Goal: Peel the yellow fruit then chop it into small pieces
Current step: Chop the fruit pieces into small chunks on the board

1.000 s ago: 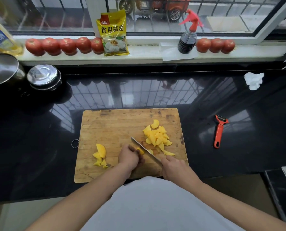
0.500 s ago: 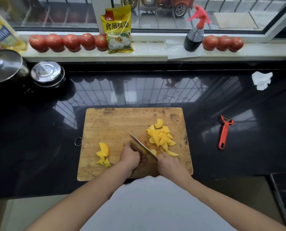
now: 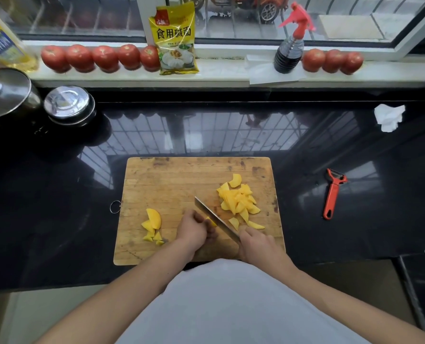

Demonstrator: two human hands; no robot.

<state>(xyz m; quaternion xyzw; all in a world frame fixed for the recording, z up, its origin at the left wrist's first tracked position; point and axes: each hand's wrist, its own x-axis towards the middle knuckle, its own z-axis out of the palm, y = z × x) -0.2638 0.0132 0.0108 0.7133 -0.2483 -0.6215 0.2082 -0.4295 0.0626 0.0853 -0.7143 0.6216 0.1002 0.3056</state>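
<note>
Knife (image 3: 216, 220) lower on fruit piece (image 3: 211, 222) under curled left hand (image 3: 194, 232); right hand (image 3: 258, 244) around handle.

Left hand (image 3: 194, 230) fingers curled; right hand (image 3: 258, 244) gripping.

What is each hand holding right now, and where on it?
Right hand grips the knife at its handle end, hidden in the fist. Left hand pinches a small yellow fruit piece against the blade.
</note>
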